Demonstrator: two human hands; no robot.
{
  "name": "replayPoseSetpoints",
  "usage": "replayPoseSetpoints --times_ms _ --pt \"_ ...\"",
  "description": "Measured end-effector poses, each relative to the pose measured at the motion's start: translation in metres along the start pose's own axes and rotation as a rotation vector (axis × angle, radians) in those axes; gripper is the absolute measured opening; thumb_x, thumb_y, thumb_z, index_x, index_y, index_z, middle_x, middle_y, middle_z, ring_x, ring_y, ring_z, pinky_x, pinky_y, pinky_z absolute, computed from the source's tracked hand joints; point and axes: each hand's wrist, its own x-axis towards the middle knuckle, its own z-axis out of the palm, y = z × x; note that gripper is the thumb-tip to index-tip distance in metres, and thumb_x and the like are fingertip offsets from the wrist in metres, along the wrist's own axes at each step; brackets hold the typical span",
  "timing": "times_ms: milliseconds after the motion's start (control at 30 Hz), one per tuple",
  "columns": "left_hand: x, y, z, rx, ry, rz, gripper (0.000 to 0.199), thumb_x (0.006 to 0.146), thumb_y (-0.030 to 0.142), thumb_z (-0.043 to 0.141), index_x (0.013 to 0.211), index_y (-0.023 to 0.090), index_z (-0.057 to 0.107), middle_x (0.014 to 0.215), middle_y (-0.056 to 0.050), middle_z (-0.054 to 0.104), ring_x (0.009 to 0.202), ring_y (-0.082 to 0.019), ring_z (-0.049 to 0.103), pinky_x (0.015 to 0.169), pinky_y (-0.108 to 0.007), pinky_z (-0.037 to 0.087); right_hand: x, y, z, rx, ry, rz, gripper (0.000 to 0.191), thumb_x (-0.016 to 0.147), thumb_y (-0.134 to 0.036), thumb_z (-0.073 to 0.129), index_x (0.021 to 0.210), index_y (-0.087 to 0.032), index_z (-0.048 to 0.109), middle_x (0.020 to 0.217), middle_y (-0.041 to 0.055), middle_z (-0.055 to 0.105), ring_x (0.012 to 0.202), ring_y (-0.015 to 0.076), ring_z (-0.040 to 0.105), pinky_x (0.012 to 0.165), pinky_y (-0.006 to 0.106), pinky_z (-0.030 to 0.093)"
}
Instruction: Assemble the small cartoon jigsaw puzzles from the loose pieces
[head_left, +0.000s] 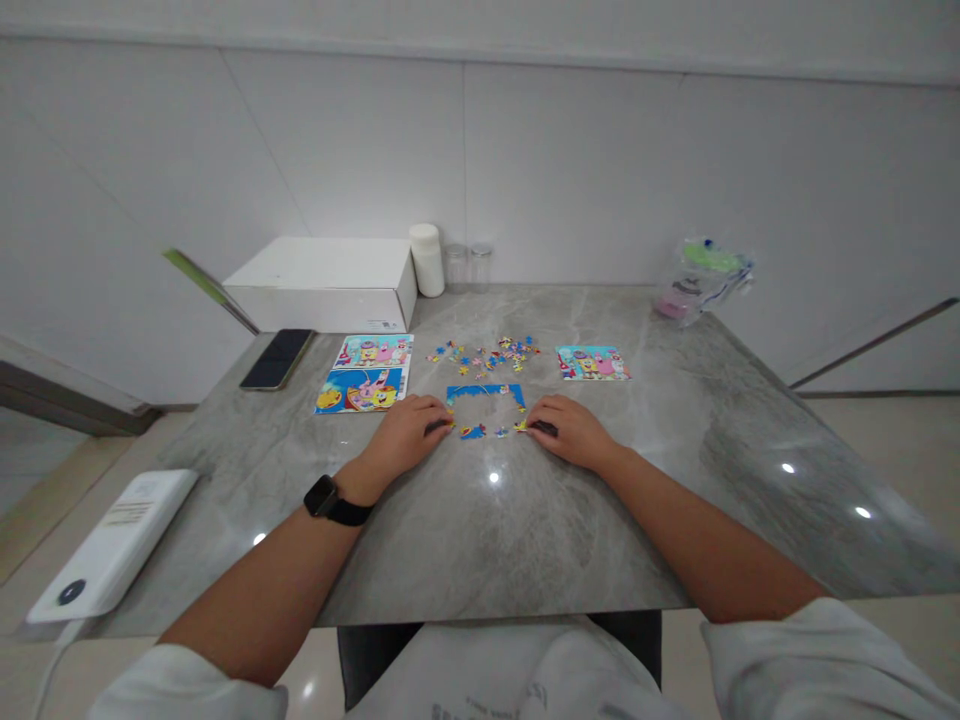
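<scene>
Puzzle frame between two hands, its long axis running left to right

Nearest, both forearms reach in from the near edge of the surface (495,560) and slant inward, the left one with a watch (321,495) at its wrist. The left hand (409,435) rests low at the frame's near left corner, the right hand (574,432) at its near right corner, about a mirror of the other; neither looks clearly nearer to the frame's middle. Both have curled fingers drawn together, tips pointing inward at the corner pieces. Whether either pinches a piece or merely touches it, I cannot tell

Between the fingertips lie the near-side pieces (474,433), with gaps among them. Beyond these, the frame (484,391) lies flat, its far side a joined blue strip and its middle showing bare surface

Farther out, straight past the far side, loose pieces (516,348) spread in a wide, shallow band. The card (596,363) lies beyond the right hand, off to the right; the picture sheet (360,392) lies beyond the left hand, off to the left
</scene>
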Motion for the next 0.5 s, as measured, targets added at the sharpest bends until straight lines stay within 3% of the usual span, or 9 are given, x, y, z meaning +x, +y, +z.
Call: replayPoseSetpoints --times_ms 333,500 --pt "-0.003 -0.004 -0.01 -0.041 0.026 -0.018 0.015 0.097 0.028 0.067 0.106 0.023 0.078 0.114 -0.007 0.077 0.107 -0.025 0.071 0.099 -0.043 0.055 -0.001 -0.006 -0.006 -0.047 0.088 0.023 0.013 0.096 -0.023 0.064 0.104 -0.023 0.075 0.108 0.01 0.075 0.103 0.0253 0.067 0.096 0.041 0.053" --pt "-0.004 -0.005 -0.006 -0.058 0.021 0.008 0.016 0.095 0.027 0.07 0.108 0.025 0.079 0.119 -0.006 0.078 0.11 -0.025 0.07 0.102 -0.043 0.054 0.022 -0.034 -0.009 -0.119 0.036 -0.066 0.015 0.098 -0.026 0.067 0.109 -0.023 0.075 0.11 0.0104 0.076 0.107 0.0276 0.066 0.098 0.043 0.049"
